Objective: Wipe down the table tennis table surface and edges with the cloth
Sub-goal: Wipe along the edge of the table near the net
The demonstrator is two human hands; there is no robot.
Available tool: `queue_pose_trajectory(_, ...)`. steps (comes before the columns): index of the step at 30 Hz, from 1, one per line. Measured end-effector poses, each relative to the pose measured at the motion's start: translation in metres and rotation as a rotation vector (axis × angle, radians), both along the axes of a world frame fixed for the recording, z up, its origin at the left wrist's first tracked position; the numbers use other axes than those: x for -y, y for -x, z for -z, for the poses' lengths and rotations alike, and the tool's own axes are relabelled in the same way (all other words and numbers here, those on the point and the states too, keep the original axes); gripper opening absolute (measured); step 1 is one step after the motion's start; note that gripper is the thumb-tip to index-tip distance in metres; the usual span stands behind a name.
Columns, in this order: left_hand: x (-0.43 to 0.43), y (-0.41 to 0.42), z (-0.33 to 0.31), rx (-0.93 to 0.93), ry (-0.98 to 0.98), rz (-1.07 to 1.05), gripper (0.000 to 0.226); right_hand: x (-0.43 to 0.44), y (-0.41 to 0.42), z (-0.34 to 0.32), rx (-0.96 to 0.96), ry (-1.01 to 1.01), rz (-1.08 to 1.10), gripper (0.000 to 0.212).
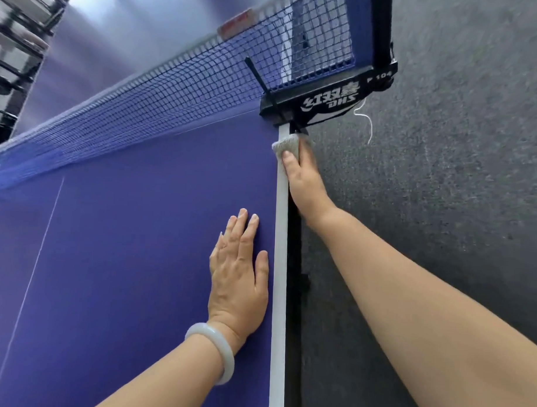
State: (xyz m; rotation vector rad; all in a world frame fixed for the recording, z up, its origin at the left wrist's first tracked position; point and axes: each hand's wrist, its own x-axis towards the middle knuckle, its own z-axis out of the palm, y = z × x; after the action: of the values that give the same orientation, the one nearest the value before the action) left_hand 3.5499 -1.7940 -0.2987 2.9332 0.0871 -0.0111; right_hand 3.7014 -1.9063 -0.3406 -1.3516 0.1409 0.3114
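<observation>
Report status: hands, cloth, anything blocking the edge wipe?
Left hand flat on the table, holding nothing. Right hand grips the cloth over its side edge. Net clamp sits close ahead of the cloth.

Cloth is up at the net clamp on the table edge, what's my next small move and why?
Probably draw the right hand and cloth back toward you along the white edge: the cloth is right at the net clamp, which blocks going further, and the left hand rests flat on the table.
</observation>
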Motion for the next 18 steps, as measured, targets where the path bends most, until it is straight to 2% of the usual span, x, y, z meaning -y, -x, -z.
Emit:
queue_pose_trajectory(6, 0.003, 0.0, 0.0, 0.008, -0.007, -0.003, 0.06, -0.005, 0.047, 0.003, -0.018, 0.118, -0.006, 0.062)
queue_pose_trajectory(10, 0.002, -0.002, 0.0, 0.001, -0.013, -0.003, 0.061, -0.016, -0.006, -0.014, -0.191, 0.283, 0.026, 0.053)
queue_pose_trajectory(13, 0.002, -0.002, 0.001, 0.0, -0.011, -0.005, 0.061, -0.021, -0.047, -0.025, -0.299, 0.341, 0.02, 0.054)
queue_pose_trajectory(15, 0.002, -0.001, 0.002, -0.002, -0.016, -0.005, 0.06, -0.019, -0.04, -0.025, -0.26, 0.358, 0.007, 0.054)
queue_pose_trajectory(18, 0.001, 0.002, 0.002, -0.002, -0.019, -0.003, 0.06, -0.013, 0.011, -0.021, -0.06, 0.334, -0.007, 0.052)
